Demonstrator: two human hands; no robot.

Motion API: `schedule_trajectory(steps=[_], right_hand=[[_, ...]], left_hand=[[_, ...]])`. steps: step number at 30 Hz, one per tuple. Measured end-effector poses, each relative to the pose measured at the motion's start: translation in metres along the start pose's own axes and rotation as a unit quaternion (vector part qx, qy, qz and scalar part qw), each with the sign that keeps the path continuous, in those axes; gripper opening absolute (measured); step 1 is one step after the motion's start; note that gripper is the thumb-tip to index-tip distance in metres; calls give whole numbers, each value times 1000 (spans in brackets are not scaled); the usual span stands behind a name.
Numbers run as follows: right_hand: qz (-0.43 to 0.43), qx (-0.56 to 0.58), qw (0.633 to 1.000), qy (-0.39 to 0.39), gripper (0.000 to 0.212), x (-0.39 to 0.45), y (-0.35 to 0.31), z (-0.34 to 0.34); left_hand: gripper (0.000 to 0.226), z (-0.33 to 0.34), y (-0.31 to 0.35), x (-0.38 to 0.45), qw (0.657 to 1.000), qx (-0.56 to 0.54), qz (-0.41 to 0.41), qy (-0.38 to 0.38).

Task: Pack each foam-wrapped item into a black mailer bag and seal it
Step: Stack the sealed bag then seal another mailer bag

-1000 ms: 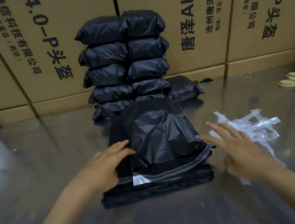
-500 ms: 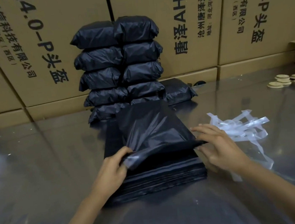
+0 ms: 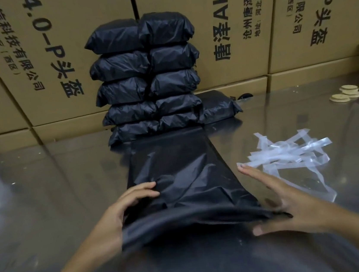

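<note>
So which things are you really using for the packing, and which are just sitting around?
In use:
- black mailer bag under both hands
- left hand and right hand
- stack of packed bags

Just lying about:
- clear peeled strips
- pale round discs
- cardboard boxes behind

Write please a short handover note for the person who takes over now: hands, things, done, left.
Left hand: grips the left edge of the black mailer bag.
Right hand: open, flat against the bag's right side.
Bag lies on the metal table; whether it is sealed cannot be told.
Done: sealed bags stacked at the cartons.
Left: move it to the stack.
</note>
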State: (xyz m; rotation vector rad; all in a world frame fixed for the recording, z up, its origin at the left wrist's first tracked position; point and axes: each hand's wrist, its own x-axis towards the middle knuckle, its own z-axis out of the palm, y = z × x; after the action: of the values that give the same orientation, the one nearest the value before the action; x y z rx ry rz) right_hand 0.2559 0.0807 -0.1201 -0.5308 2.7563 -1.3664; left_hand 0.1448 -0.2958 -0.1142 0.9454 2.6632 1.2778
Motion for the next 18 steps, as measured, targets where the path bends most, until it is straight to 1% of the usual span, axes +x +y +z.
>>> schedule_trajectory(steps=[1,2,3,4,5,6,7,8,9,10,11,12,13,15,16,17,18], right_hand=[[-23,-4,1000,7,102,1,1,4],[-48,-18,999,19,96,2,3,7],[-71,-26,997,32,91,5,3,11],[-89,-24,995,44,87,9,2,15],[-101,-13,993,61,82,15,2,19],[-103,8,991,85,72,22,-1,23],[-90,42,988,116,56,29,-6,27],[-62,89,982,156,40,37,-11,30],[-39,135,971,191,25,45,-16,32],[-23,173,960,218,16,52,-18,32],[-8,198,951,237,16,59,-21,31],[7,222,942,250,17,64,-22,29],[20,238,936,259,18,68,-24,28],[36,264,929,256,19,74,-25,26],[46,280,927,245,18,75,-25,28],[56,291,927,231,21,76,-25,30],[62,292,929,219,27,76,-24,32]], left_hand=[[38,1,0,3,998,61,-12,-29],[32,5,-4,8,992,105,-7,-63],[43,8,-3,10,987,140,-8,-78],[44,12,-6,14,984,148,-24,-95],[38,17,-5,13,992,95,-54,-70],[33,21,-1,13,997,25,-69,12],[22,25,1,11,990,-43,-80,110],[17,27,7,10,974,-87,-82,194],[32,28,10,12,963,-102,-78,237],[49,27,16,13,956,-117,-87,254],[61,26,17,16,950,-135,-90,268],[66,25,23,20,942,-152,-102,282],[62,24,27,25,935,-170,-111,290],[35,26,28,35,923,-216,-127,293],[26,26,31,37,918,-230,-133,294],[22,27,30,39,914,-244,-130,298],[22,26,32,39,907,-253,-128,311]])
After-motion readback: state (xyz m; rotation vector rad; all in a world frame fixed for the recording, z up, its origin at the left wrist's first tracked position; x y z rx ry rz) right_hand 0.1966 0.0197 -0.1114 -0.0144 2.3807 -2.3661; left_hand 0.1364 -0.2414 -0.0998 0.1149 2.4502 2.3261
